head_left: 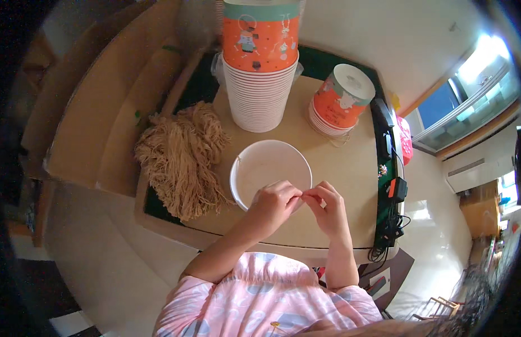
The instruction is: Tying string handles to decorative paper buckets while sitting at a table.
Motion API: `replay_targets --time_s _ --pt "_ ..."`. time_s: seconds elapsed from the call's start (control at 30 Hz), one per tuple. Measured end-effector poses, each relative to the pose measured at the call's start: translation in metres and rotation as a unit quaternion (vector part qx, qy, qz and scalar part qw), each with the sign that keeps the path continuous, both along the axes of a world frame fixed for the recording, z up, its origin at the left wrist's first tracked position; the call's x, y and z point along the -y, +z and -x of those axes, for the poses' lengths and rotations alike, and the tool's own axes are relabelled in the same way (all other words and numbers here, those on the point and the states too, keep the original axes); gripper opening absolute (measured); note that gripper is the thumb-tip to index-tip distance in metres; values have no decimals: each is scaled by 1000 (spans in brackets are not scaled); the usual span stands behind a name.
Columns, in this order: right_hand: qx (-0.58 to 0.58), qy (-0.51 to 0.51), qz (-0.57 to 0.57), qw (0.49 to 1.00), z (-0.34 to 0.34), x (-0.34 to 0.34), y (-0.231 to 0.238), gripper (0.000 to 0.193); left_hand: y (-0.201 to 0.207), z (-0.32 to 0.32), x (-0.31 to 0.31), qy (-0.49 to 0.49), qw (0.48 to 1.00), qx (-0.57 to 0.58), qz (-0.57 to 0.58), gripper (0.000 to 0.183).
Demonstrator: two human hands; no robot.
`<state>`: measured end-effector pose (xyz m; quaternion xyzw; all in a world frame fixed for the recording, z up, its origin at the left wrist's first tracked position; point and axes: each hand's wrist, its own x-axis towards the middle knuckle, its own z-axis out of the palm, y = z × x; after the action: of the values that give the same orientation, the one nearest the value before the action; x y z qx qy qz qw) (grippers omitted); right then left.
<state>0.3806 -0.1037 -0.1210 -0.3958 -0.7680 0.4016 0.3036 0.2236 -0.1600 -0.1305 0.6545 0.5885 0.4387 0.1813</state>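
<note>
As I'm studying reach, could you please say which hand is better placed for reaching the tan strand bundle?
Probably the left hand: it is nearer the tan bundle, left of the white bowl; the right hand is farther.

Perhaps a workroom: stacked paper tubs [260, 70]

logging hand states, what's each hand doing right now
Left hand: closed in a pinch; anything held is too small to tell.
Right hand: also pinched closed; what it holds cannot be told.
</note>
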Motion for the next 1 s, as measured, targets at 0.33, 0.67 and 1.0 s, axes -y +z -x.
replay_targets --time_s 0.33,0.67,1.0 --pt "18 -6 -27 999 1 5 -4 7 2 3 7 43 998 33 38 9" --pt "-9 -36 -45 998 14 14 -9 9 8 6 9 42 987 148 51 9" --pt "-87 -23 37 995 19 19 -19 5 1 21 11 33 990 132 40 8"
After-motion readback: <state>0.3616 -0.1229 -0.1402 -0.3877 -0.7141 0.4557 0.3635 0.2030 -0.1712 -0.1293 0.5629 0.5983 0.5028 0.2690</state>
